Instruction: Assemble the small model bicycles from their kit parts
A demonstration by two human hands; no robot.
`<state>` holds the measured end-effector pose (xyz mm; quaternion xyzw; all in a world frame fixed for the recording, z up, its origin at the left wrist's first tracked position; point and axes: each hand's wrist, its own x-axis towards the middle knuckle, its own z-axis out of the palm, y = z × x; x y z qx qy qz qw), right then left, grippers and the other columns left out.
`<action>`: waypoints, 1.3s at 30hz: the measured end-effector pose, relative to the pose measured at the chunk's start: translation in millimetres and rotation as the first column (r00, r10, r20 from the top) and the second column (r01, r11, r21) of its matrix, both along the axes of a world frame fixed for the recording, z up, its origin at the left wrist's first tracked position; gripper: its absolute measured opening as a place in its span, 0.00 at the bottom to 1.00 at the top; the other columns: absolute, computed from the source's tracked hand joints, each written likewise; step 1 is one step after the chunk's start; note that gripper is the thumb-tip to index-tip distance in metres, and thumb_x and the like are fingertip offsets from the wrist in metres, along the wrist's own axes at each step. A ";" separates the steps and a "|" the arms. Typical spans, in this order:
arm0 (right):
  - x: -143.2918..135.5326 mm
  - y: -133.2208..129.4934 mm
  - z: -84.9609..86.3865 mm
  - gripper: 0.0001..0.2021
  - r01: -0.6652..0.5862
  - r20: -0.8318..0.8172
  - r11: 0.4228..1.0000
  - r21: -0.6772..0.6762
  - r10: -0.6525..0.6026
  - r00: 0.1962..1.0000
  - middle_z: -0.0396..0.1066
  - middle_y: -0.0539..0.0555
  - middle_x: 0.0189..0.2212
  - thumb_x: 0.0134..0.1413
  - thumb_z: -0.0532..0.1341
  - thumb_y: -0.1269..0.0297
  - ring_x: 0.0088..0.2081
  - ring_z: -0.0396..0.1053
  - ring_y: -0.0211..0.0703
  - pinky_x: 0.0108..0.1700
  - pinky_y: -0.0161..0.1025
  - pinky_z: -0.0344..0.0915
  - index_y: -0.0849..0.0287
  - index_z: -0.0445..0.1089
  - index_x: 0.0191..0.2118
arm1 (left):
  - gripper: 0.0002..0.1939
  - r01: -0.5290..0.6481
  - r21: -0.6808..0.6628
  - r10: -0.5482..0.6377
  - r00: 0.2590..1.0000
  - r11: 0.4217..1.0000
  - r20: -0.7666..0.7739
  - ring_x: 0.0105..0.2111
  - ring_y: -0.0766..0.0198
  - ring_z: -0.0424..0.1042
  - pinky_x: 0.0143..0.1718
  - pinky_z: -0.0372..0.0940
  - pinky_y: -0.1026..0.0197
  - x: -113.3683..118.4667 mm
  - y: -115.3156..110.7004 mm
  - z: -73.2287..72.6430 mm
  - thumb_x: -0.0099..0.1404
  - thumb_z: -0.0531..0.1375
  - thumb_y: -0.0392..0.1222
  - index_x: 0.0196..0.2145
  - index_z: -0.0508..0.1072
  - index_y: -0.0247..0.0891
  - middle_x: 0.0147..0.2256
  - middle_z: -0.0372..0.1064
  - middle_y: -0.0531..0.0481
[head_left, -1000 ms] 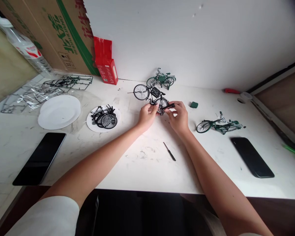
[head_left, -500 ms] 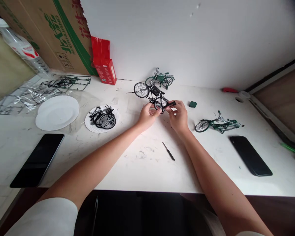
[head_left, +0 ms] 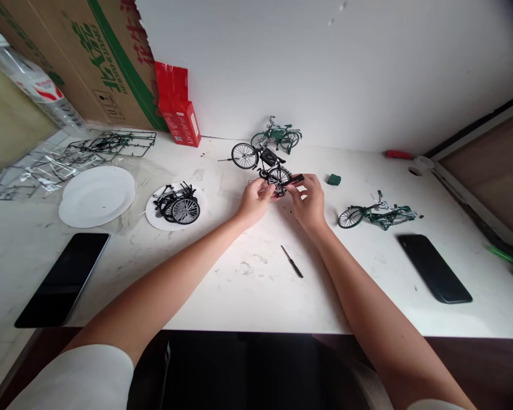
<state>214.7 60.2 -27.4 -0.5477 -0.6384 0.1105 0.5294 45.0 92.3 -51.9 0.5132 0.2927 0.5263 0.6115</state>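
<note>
A black model bicycle (head_left: 263, 156) is tilted in front of me, its front wheel toward the far left. My left hand (head_left: 254, 200) is closed on it near the rear wheel (head_left: 277, 177), thumb and fingertips pressed together. From the other side, my right hand (head_left: 308, 198) pinches a small flat black bar-like piece (head_left: 296, 180) against the rear of the bicycle. Whether that piece is attached or a separate tool, I cannot tell. Just behind stands a green model bicycle (head_left: 277, 135). A thin black screwdriver-like tool (head_left: 292, 262) lies on the table nearer to me.
Left: a plate (head_left: 151, 219) with black bicycle parts (head_left: 177, 205), white plates (head_left: 96, 196), plastic sprues (head_left: 111, 142), a bottle (head_left: 38, 82), a red box (head_left: 183, 125), a phone (head_left: 64, 279). Right: a green bicycle (head_left: 380, 216), a green block (head_left: 333, 180), another phone (head_left: 435, 267).
The whole view has shifted slightly. My left fingertips have moved a little at the rear wheel, while both hands keep their hold on the bicycle and the black piece.
</note>
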 end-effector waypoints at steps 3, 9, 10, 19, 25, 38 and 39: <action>-0.6 -0.7 0.8 0.05 0.000 0.001 1.000 -0.015 0.000 1.000 0.76 0.57 0.49 0.66 0.66 0.58 0.50 0.75 0.51 0.40 0.46 0.76 0.52 0.75 0.38 | 0.27 -0.007 0.005 0.007 1.000 1.000 -0.015 0.41 0.56 0.82 0.48 0.80 0.51 0.0 0.2 0.1 0.67 0.69 0.66 0.42 0.72 0.38 0.43 0.79 0.42; -2.8 -1.8 1.6 0.03 -0.019 -0.034 0.999 -0.035 0.018 0.999 0.75 0.57 0.49 0.64 0.65 0.63 0.51 0.75 0.50 0.42 0.46 0.77 0.52 0.76 0.40 | 0.25 -0.010 0.022 0.010 1.000 1.000 -0.014 0.40 0.56 0.83 0.48 0.80 0.51 0.1 -0.4 0.9 0.68 0.69 0.64 0.43 0.73 0.38 0.41 0.79 0.42; -2.9 -1.7 1.3 0.03 -0.020 -0.036 0.999 -0.034 0.019 0.999 0.75 0.57 0.49 0.64 0.64 0.64 0.51 0.75 0.50 0.42 0.46 0.77 0.52 0.76 0.40 | 0.24 -0.006 0.023 0.007 1.000 1.000 -0.010 0.40 0.56 0.83 0.48 0.80 0.51 0.3 -0.5 1.1 0.68 0.69 0.63 0.43 0.73 0.38 0.40 0.80 0.43; -2.3 -0.9 -1.2 0.04 -0.035 0.007 0.999 0.003 0.035 0.999 0.74 0.56 0.45 0.67 0.62 0.66 0.47 0.74 0.48 0.43 0.48 0.78 0.52 0.75 0.41 | 0.22 -0.019 0.021 0.020 0.999 1.000 -0.032 0.40 0.58 0.83 0.47 0.79 0.54 0.5 -2.4 4.6 0.69 0.71 0.59 0.44 0.73 0.38 0.39 0.79 0.45; -1.7 -0.6 -1.1 0.04 -0.032 0.014 0.999 0.021 0.031 0.999 0.74 0.57 0.46 0.68 0.61 0.66 0.48 0.74 0.49 0.43 0.48 0.77 0.51 0.74 0.42 | 0.25 -0.018 0.047 0.018 1.000 0.999 -0.004 0.38 0.58 0.83 0.44 0.80 0.55 -0.1 -3.2 5.1 0.66 0.72 0.61 0.44 0.72 0.38 0.39 0.80 0.44; -2.5 -2.7 2.8 0.05 -0.037 0.021 0.999 0.016 0.036 0.999 0.73 0.57 0.45 0.66 0.61 0.69 0.48 0.74 0.49 0.44 0.48 0.78 0.53 0.74 0.40 | 0.24 -0.011 0.025 0.011 1.000 1.000 -0.016 0.39 0.57 0.84 0.45 0.80 0.55 0.0 -2.7 3.9 0.67 0.72 0.58 0.47 0.72 0.38 0.40 0.82 0.43; -2.4 -2.6 2.7 0.06 -0.035 0.019 0.999 0.017 0.035 0.999 0.73 0.57 0.45 0.67 0.61 0.70 0.48 0.74 0.49 0.44 0.48 0.77 0.53 0.73 0.40 | 0.24 -0.011 0.033 0.011 1.000 0.999 -0.008 0.38 0.57 0.84 0.44 0.80 0.55 -0.1 -2.5 3.3 0.67 0.72 0.58 0.48 0.72 0.38 0.40 0.82 0.43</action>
